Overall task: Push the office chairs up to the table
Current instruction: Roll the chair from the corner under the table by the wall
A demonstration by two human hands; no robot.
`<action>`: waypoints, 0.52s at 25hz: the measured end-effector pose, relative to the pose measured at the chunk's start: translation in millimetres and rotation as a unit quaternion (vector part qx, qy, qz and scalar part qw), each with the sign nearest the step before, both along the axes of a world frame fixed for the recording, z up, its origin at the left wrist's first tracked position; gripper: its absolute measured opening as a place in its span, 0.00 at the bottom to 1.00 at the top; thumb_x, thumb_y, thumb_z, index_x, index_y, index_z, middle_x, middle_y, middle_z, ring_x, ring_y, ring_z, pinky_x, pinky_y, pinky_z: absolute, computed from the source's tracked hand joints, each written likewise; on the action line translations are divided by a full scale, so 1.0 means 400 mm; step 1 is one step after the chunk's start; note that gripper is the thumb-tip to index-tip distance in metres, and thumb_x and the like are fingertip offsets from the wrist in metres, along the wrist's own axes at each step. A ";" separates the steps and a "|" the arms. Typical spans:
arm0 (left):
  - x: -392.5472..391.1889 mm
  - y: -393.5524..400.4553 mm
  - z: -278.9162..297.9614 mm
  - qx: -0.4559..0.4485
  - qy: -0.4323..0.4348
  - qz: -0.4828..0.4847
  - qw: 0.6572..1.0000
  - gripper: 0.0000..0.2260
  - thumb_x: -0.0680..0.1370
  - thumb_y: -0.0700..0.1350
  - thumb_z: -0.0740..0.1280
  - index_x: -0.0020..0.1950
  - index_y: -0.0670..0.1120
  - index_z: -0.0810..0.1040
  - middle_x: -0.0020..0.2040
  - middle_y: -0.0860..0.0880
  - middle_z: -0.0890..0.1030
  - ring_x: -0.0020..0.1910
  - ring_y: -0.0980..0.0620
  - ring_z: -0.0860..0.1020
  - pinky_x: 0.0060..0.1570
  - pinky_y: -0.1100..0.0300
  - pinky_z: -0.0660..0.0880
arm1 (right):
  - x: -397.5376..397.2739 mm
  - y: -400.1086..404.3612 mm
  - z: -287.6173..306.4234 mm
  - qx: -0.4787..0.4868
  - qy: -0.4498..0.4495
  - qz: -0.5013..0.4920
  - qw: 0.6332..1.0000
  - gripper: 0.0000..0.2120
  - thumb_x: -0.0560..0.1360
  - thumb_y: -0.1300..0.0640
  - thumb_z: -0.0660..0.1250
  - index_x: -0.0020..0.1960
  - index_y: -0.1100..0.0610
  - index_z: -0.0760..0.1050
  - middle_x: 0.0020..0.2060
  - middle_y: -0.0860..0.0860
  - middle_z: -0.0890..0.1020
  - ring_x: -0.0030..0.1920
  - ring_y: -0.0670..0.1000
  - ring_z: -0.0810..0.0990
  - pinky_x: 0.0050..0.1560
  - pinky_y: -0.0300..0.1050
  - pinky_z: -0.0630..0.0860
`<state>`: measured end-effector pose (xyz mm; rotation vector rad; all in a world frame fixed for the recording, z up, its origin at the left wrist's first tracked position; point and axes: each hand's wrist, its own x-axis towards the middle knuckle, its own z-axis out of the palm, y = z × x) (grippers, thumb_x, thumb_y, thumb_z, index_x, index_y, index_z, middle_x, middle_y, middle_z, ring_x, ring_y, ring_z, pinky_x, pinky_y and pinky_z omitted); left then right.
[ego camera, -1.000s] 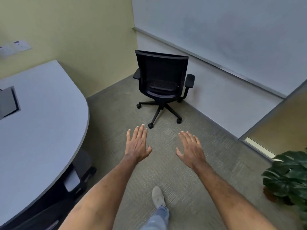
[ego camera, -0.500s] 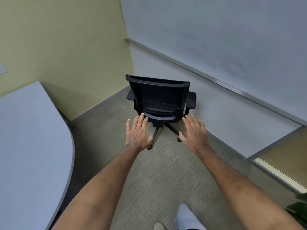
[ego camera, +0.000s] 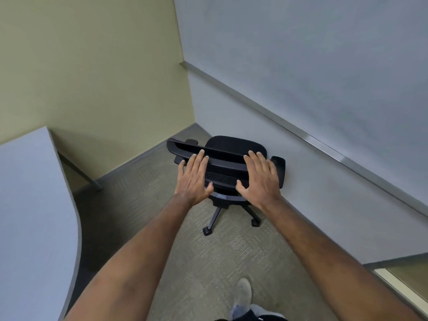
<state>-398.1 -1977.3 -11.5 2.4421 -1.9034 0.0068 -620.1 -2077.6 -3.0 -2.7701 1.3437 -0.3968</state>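
In the corner at twelve o'clock, the office chair stands close by the wall, well apart from the table at nine o'clock. The left hand and right hand are spread flat over the backrest top — nothing gripped yet. Best to grasp the top edge evenly, then swing the chair round toward the table — slowly, so the wheels track.
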 end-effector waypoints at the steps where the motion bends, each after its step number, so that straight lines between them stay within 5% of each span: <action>1: 0.016 -0.040 0.000 -0.002 0.000 -0.001 1.000 0.42 0.79 0.63 0.63 0.85 0.45 0.48 0.86 0.45 0.44 0.84 0.45 0.47 0.80 0.39 0.46 | 0.021 -0.036 0.001 0.004 0.007 0.003 1.000 0.41 0.73 0.37 0.68 0.80 0.56 0.62 0.80 0.55 0.65 0.80 0.58 0.62 0.78 0.62 0.63; 7: 0.134 -0.195 0.016 0.070 0.044 -0.057 0.995 0.52 0.72 0.72 0.67 0.85 0.49 0.46 0.86 0.48 0.50 0.83 0.46 0.51 0.80 0.39 0.50 | 0.124 -0.156 -0.022 0.093 0.038 -0.027 0.995 0.51 0.68 0.30 0.72 0.81 0.53 0.58 0.82 0.52 0.62 0.81 0.55 0.61 0.78 0.59 0.63; 13: 0.268 -0.276 0.052 0.178 0.068 -0.078 0.978 0.52 0.65 0.78 0.68 0.82 0.52 0.58 0.78 0.48 0.68 0.77 0.44 0.64 0.73 0.38 0.66 | 0.149 -0.176 -0.041 0.077 0.043 -0.047 0.995 0.43 0.66 0.25 0.67 0.73 0.49 0.71 0.67 0.47 0.80 0.65 0.54 0.79 0.67 0.56 0.73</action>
